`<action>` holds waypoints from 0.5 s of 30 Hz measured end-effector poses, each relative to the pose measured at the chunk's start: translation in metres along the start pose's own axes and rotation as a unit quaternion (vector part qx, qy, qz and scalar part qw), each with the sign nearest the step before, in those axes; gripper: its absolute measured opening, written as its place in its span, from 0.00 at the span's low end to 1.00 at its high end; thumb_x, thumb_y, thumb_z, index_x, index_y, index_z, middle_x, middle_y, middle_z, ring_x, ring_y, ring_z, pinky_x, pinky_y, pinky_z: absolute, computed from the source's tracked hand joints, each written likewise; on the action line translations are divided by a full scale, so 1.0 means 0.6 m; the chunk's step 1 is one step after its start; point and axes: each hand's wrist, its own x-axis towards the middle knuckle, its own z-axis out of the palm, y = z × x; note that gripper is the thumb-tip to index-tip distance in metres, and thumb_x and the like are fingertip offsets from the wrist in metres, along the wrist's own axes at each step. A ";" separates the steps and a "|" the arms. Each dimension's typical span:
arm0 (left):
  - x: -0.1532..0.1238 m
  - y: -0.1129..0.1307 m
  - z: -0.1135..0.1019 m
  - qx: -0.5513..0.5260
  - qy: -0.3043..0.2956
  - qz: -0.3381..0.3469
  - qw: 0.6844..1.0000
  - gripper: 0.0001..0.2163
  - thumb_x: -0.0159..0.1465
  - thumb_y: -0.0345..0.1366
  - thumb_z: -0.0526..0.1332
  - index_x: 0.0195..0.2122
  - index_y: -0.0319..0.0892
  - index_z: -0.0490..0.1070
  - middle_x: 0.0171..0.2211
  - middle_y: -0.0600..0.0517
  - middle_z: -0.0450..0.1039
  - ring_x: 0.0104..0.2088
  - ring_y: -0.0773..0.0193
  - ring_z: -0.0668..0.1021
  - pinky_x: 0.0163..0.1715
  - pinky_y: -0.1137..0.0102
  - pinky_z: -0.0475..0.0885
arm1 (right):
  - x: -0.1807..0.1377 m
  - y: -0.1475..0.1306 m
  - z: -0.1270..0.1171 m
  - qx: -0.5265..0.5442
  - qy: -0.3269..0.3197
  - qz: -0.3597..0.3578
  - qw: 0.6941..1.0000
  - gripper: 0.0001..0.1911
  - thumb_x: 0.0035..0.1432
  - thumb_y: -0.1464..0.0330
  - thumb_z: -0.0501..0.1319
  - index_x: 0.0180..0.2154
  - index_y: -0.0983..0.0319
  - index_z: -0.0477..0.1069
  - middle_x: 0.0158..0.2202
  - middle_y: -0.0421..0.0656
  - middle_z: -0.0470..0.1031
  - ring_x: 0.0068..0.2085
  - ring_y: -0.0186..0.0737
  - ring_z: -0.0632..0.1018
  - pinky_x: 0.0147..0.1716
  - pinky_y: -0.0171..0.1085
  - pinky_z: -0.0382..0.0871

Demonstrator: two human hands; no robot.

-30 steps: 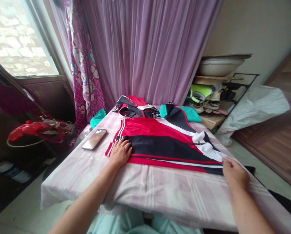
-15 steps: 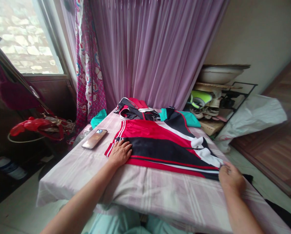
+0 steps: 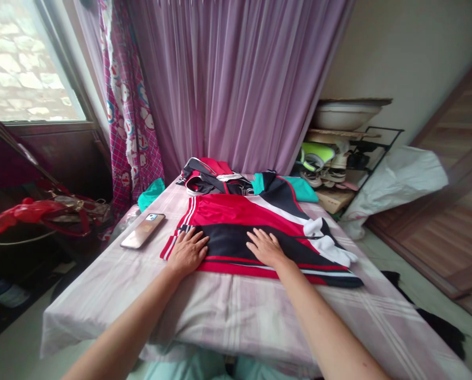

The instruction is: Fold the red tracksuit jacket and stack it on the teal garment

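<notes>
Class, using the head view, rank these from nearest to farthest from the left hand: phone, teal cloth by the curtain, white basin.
1. Phone, just left of the left hand.
2. Teal cloth, behind the phone.
3. Basin, far right, at the back.

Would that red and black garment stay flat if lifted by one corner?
Probably not: the red and black garment lies limp under the left hand and right hand, so it should droop. It looks thin, so probably light.
</notes>
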 end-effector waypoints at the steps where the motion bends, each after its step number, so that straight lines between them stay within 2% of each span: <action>1: 0.001 -0.001 -0.002 -0.004 -0.001 -0.003 1.000 0.19 0.70 0.44 0.50 0.58 0.53 0.72 0.62 0.51 0.70 0.67 0.47 0.63 0.65 0.45 0.56 | -0.003 0.011 0.003 -0.008 -0.017 0.018 1.000 0.29 0.69 0.55 0.45 0.67 0.54 0.58 0.71 0.44 0.54 0.70 0.45 0.55 0.67 0.53 0.46; 3: 0.007 -0.001 -0.009 -0.015 -0.001 -0.002 1.000 0.19 0.69 0.45 0.51 0.56 0.53 0.74 0.60 0.50 0.72 0.65 0.47 0.65 0.63 0.46 0.58 | -0.013 0.052 0.005 -0.017 -0.010 0.052 0.998 0.29 0.69 0.55 0.44 0.68 0.55 0.57 0.71 0.44 0.52 0.71 0.45 0.54 0.67 0.54 0.46; 5: 0.018 -0.001 -0.024 -0.021 -0.008 0.013 1.000 0.18 0.69 0.47 0.52 0.51 0.51 0.78 0.55 0.50 0.77 0.61 0.49 0.70 0.61 0.51 0.63 | -0.022 0.102 0.002 -0.010 0.009 0.071 0.997 0.28 0.69 0.57 0.44 0.67 0.57 0.59 0.71 0.46 0.55 0.70 0.45 0.57 0.66 0.53 0.50; 7: 0.037 -0.001 -0.043 -0.003 -0.026 0.023 0.999 0.20 0.70 0.48 0.50 0.41 0.49 0.81 0.44 0.49 0.82 0.52 0.52 0.77 0.56 0.56 0.67 | -0.025 0.145 -0.006 0.017 0.029 0.065 0.997 0.27 0.69 0.60 0.46 0.64 0.58 0.65 0.67 0.47 0.62 0.67 0.45 0.63 0.65 0.50 0.55; 10: 0.081 0.001 -0.068 0.033 -0.041 0.008 0.999 0.23 0.70 0.47 0.48 0.29 0.45 0.80 0.32 0.46 0.82 0.39 0.55 0.81 0.48 0.59 0.70 | -0.011 0.182 -0.031 0.053 0.056 0.064 0.995 0.21 0.66 0.62 0.50 0.54 0.57 0.75 0.56 0.45 0.76 0.57 0.44 0.75 0.57 0.42 0.66; 12: 0.116 0.010 -0.072 0.026 -0.037 0.001 0.999 0.21 0.70 0.44 0.48 0.31 0.44 0.79 0.32 0.45 0.81 0.38 0.55 0.81 0.46 0.61 0.71 | 0.013 0.189 -0.054 0.046 0.069 0.092 0.992 0.18 0.64 0.62 0.52 0.47 0.54 0.79 0.49 0.42 0.81 0.50 0.44 0.79 0.50 0.40 0.70; 15: 0.167 0.035 -0.052 -0.015 -0.036 0.016 0.999 0.17 0.70 0.42 0.50 0.41 0.44 0.79 0.42 0.45 0.82 0.44 0.55 0.81 0.48 0.62 0.71 | 0.069 0.184 -0.091 0.012 0.079 0.127 0.989 0.17 0.63 0.63 0.53 0.43 0.53 0.81 0.44 0.42 0.83 0.46 0.45 0.81 0.42 0.37 0.70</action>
